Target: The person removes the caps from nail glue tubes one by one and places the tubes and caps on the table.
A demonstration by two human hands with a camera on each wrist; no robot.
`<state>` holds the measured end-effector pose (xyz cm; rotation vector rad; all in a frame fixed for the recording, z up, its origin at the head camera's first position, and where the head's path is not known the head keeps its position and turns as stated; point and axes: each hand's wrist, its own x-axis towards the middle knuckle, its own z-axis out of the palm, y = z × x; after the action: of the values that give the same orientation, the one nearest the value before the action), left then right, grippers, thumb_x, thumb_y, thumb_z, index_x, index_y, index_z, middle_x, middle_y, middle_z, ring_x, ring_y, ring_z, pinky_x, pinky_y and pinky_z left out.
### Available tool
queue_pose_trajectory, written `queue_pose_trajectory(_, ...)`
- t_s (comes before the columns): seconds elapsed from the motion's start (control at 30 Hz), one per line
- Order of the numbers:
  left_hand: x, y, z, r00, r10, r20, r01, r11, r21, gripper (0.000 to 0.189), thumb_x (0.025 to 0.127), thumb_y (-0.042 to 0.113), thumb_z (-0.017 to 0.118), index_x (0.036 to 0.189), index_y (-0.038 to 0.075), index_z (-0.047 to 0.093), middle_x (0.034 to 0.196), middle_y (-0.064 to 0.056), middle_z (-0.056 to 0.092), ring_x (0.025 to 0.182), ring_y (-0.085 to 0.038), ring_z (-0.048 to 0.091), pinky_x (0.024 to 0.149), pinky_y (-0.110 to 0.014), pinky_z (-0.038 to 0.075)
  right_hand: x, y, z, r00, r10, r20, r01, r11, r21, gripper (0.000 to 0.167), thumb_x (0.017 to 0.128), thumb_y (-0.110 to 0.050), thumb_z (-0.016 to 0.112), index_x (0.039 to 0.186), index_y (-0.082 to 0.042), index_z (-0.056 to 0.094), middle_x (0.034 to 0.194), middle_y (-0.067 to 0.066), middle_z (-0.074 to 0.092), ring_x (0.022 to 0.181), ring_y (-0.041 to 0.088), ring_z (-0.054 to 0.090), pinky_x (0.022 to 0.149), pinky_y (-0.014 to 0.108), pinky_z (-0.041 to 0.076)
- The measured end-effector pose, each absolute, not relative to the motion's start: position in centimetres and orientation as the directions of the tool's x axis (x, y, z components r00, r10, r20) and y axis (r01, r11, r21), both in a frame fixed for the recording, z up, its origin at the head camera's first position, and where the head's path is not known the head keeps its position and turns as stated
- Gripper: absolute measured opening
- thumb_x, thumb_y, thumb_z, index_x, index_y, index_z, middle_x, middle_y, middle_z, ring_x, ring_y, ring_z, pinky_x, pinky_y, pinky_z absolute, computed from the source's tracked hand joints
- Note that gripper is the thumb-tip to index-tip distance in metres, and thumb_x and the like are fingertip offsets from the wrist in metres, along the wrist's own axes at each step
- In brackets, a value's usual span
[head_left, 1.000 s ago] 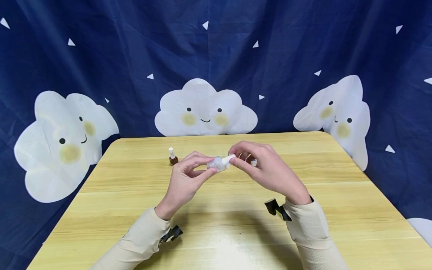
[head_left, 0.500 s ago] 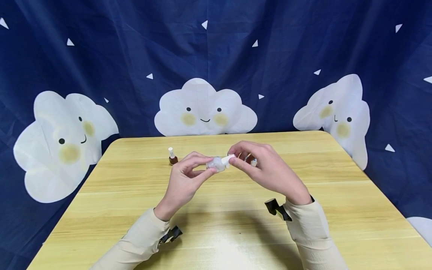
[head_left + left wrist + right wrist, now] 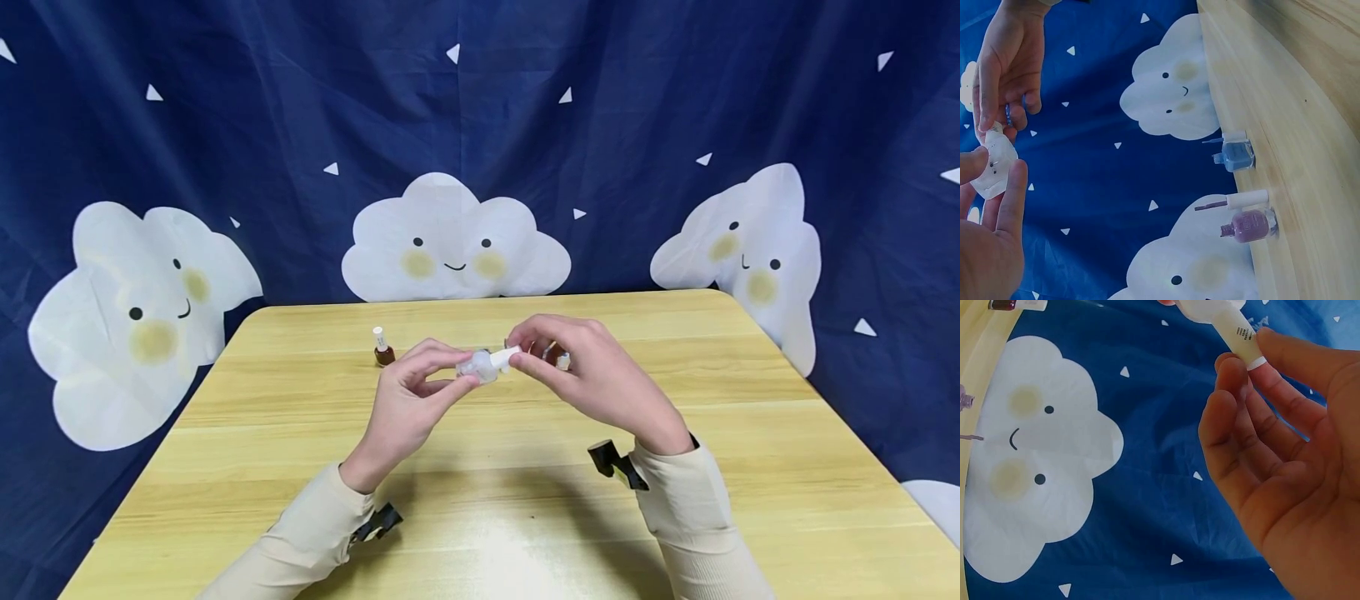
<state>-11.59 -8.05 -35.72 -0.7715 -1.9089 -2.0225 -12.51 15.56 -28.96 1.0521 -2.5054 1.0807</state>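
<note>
My left hand [image 3: 408, 408] holds a pale, whitish nail polish bottle [image 3: 480, 367] by its body, thumb on one side and fingers on the other. At the bottle's other end, my right hand [image 3: 592, 375] pinches the white cap [image 3: 1238, 337] between thumb and fingertips. Cap and bottle are in line and touching; both are raised above the table. In the left wrist view a blue nail polish bottle [image 3: 1238, 156] and a purple one [image 3: 1250, 226] stand uncapped. A white cap with its brush [image 3: 1247, 199] stands beside the purple bottle.
A dark red nail polish bottle [image 3: 385, 356] with a white cap stands on the wooden table [image 3: 300, 450], beyond my left hand. In the head view, my right hand partly hides things behind it. A blue curtain [image 3: 465, 108] with clouds hangs at the table's far edge.
Both hands keep their grip on the bottle and cap and stay almost in place. The whole head view shifts very slightly; nothing else visibly moves.
</note>
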Motion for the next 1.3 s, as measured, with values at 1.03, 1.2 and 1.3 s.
queue_pose_trajectory(1.03, -11.54, -8.16, -35.68, -0.823, 0.172, 0.542, 0.529, -0.117, 0.841, 0.028, 0.085, -0.011, 0.076, 0.113, -0.009, 0.072, 0.105, -0.008, 0.068, 0.104, -0.019, 0.072, 0.087, -0.042, 0.063, -12.4, 15.5, -28.86, -0.735, -0.522, 0.434, -0.674, 0.486, -0.557, 0.011, 0.1, -0.022, 0.07, 0.108, -0.016, 0.07, 0.085, -0.009, 0.068, 0.076, 0.005, 0.062, 0.067, 0.026, 0.058)
queue_pose_trajectory(1.2, -11.52, -8.2, -35.68, -0.82, 0.174, 0.546, 0.533, -0.117, 0.838, 0.028, 0.086, -0.01, 0.076, 0.114, -0.008, 0.073, 0.105, -0.008, 0.068, 0.103, -0.019, 0.072, 0.087, -0.042, 0.063, -12.29, 15.42, -28.76, -0.748, -0.517, 0.417, -0.657, 0.487, -0.575, 0.012, 0.101, -0.026, 0.068, 0.111, -0.018, 0.068, 0.086, -0.013, 0.068, 0.078, 0.004, 0.063, 0.069, 0.026, 0.058)
queue_pose_trajectory(1.3, -11.55, -8.21, -35.68, -0.817, 0.176, 0.549, 0.536, -0.121, 0.836, 0.028, 0.086, -0.011, 0.076, 0.113, -0.009, 0.072, 0.104, -0.008, 0.068, 0.103, -0.019, 0.072, 0.087, -0.042, 0.063, -12.3, 15.42, -28.78, -0.751, -0.519, 0.409, -0.653, 0.49, -0.577, 0.009, 0.101, -0.026, 0.068, 0.107, -0.019, 0.069, 0.085, -0.013, 0.068, 0.076, 0.005, 0.063, 0.069, 0.027, 0.058)
